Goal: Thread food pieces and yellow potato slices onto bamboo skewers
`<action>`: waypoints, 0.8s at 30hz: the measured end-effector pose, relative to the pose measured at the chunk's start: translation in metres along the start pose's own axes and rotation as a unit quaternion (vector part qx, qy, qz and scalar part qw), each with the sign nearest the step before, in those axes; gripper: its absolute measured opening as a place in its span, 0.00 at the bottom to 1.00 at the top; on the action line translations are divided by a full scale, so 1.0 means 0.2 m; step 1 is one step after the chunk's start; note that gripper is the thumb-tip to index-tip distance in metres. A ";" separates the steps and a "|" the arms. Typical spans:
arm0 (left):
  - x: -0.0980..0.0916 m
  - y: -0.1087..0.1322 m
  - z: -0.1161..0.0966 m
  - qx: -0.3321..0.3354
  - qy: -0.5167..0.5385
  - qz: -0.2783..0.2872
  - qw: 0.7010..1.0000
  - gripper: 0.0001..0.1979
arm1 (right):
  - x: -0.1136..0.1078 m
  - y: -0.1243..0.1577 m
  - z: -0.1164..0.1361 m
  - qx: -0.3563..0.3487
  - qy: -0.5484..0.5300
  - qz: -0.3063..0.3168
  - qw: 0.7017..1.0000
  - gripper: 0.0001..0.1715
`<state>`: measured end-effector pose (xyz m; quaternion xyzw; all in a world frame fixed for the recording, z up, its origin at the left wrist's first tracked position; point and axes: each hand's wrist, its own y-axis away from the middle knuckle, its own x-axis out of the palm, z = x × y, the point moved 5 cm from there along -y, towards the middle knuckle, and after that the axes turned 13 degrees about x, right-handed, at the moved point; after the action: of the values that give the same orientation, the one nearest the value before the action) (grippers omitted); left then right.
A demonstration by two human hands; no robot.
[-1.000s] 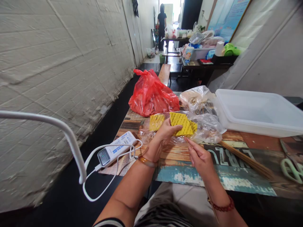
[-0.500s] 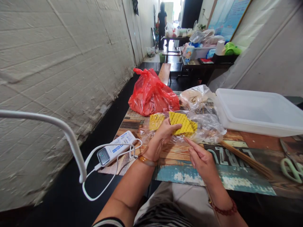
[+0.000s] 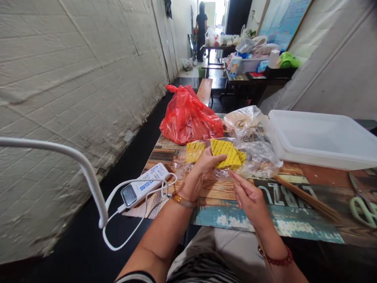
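Note:
My left hand (image 3: 206, 162) grips a yellow slab with dark diagonal grooves (image 3: 224, 153), its thumb lying across the front. My right hand (image 3: 249, 195) is closed around a thin stick (image 3: 263, 251) that runs back along the wrist; its fingertips are at the slab's lower edge. Whether the stick's tip enters the slab cannot be made out. Under the hands lies a clear plastic bag (image 3: 260, 157), with another yellow piece (image 3: 194, 151) to the left of my left hand.
Behind stand a red bag (image 3: 191, 116) and a clear bag of pale food (image 3: 243, 122). A white tub (image 3: 321, 137) is at right, near sticks (image 3: 309, 199) and scissors (image 3: 363, 206). A power bank (image 3: 145, 185) with cable lies left. One person (image 3: 201, 31) stands far back.

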<state>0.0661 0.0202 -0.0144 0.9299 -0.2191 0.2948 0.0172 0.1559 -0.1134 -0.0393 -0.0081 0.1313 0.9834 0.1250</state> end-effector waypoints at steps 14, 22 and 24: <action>-0.02 0.00 0.01 0.007 -0.023 -0.010 1.000 0.22 | 0.00 0.00 0.01 0.010 -0.007 -0.009 1.000 0.26; -0.01 0.00 0.01 0.014 -0.015 -0.005 1.000 0.22 | 0.00 -0.01 0.00 0.004 0.007 -0.017 1.000 0.26; -0.01 0.00 0.01 0.017 -0.013 -0.003 1.000 0.23 | 0.00 -0.01 0.02 -0.004 0.014 -0.024 1.000 0.26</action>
<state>0.0662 0.0206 -0.0173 0.9346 -0.2114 0.2862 -0.0001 0.1557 -0.1100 -0.0367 -0.0252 0.1292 0.9804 0.1469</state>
